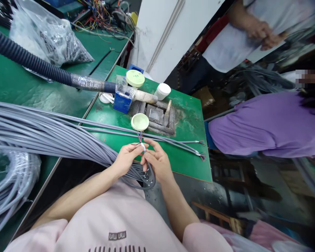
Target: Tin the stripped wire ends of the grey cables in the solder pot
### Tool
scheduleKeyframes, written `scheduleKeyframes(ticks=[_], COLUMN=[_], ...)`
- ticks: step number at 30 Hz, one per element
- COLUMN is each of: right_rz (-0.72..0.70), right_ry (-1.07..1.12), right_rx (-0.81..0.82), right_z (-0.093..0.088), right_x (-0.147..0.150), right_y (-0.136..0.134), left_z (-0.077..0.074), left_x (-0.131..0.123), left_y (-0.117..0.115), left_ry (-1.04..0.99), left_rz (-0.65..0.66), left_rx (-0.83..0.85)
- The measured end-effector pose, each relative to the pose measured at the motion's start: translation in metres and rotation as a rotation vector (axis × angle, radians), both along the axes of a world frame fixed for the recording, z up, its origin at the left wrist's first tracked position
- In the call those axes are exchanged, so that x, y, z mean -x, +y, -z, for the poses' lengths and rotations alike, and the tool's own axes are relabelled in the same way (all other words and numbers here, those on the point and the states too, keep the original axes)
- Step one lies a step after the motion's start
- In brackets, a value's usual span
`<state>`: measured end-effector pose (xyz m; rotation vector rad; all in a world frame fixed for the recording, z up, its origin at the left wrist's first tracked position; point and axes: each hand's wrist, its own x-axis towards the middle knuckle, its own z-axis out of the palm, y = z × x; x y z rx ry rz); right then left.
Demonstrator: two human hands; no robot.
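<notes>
A grey cable end (143,147) with a white band and thin coloured wires fanned out is between my two hands. My left hand (128,156) pinches it from the left, near the white band. From the right, my right hand (157,159) closes its fingers round the grey jacket just below. The wire tips point at a pale green round dish (140,122) just beyond. A thick bundle of grey cables (55,134) runs from the left to beneath my hands. Two stripped cable ends (198,153) lie to the right on the green board.
A sooty metal tray (157,114) sits under a ribbed hose (42,68) held by a blue block (122,102). Behind stand a white jar (163,91) and a yellow-green lid (135,78). A person in purple (265,124) sits at right; another person's hands (265,35) show behind.
</notes>
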<state>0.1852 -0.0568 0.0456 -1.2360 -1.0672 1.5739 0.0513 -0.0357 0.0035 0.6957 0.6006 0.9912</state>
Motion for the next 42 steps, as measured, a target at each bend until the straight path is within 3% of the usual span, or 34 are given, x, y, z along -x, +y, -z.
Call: scheduleKeyframes(ticks=[5, 8, 11, 14, 16, 18, 22, 27, 30, 36, 40, 42], right_rz=[-0.141, -0.213, -0.248, -0.257, -0.203, -0.085, 0.107, 0.005, 0.006, 0.109, 0.183, 0.145], right_ry=[-0.147, -0.154, -0.103, -0.022, -0.041, -0.112, -0.296, -0.601, -0.731, -0.785, -0.712, -0.663], right_rx=[-0.124, -0.136, -0.075, 0.089, 0.128, 0.048, -0.197, -0.38, -0.49, -0.62, -0.711, -0.822], right_z=[-0.016, -0.027, -0.026, -0.013, -0.002, 0.004, -0.006, -0.034, -0.04, -0.031, -0.021, -0.016], right_x=[-0.025, -0.023, -0.005, 0.014, 0.019, 0.015, -0.002, 0.004, 0.015, 0.017, 0.005, -0.002], right_y=[0.022, 0.035, 0.042, 0.045, 0.047, 0.049, 0.043, 0.024, 0.019, 0.015, 0.01, 0.008], left_z=[-0.006, -0.008, -0.009, -0.008, -0.005, 0.0, 0.004, 0.0, -0.001, 0.004, 0.004, 0.001], left_x=[0.009, 0.012, 0.015, 0.021, 0.025, 0.028, 0.03, 0.024, 0.021, 0.024, 0.026, 0.028], left_y=[-0.006, -0.009, -0.01, -0.008, -0.007, -0.007, -0.005, -0.005, -0.006, -0.007, -0.004, -0.002], left_ry=[-0.031, -0.018, 0.014, 0.042, 0.057, 0.083, 0.157, 0.145, 0.131, 0.117, 0.059, -0.004], left_rz=[0.153, 0.266, 0.367, 0.433, 0.39, 0.307, 0.214, 0.206, 0.195, 0.089, 0.051, 0.047], left_rx=[0.051, 0.023, -0.05, -0.091, -0.084, -0.064, -0.054, -0.087, -0.096, -0.089, 0.07, 0.16])
